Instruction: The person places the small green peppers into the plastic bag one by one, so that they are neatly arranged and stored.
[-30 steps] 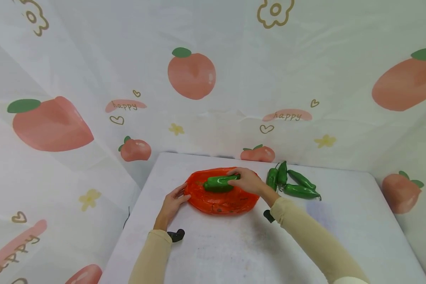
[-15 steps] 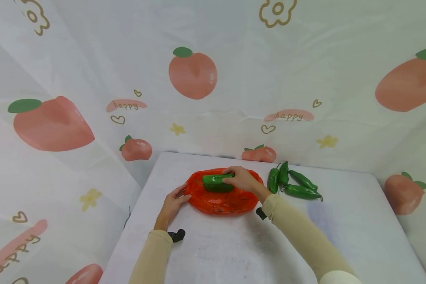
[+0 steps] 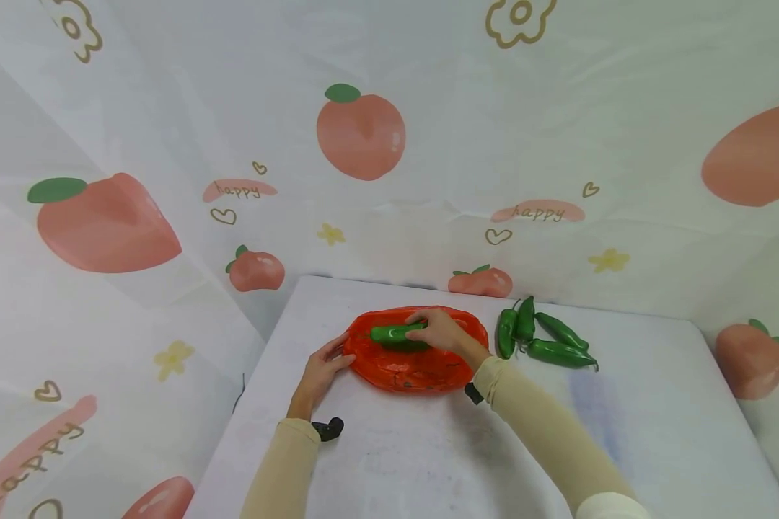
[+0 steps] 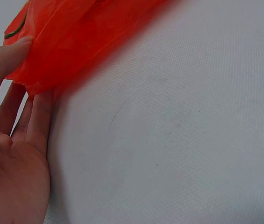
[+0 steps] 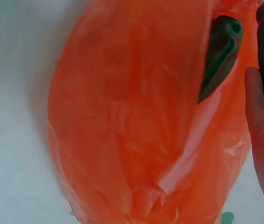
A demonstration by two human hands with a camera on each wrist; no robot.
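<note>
We judge bagging is underway: our right hand [image 3: 443,333] grips a green pepper [image 3: 394,334] over the orange bag [image 3: 415,364]. Our left hand [image 3: 321,366], fingers straight, steadies its edge; next, we must slip the pepper inside.

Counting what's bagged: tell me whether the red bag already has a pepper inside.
Yes. In the right wrist view one green pepper lies inside the red bag, and the right hand holds another pepper at it.

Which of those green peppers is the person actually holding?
The pepper over the orange bag, gripped by the right hand. The other four peppers lie untouched in a cluster on the table, right of the bag.
</note>
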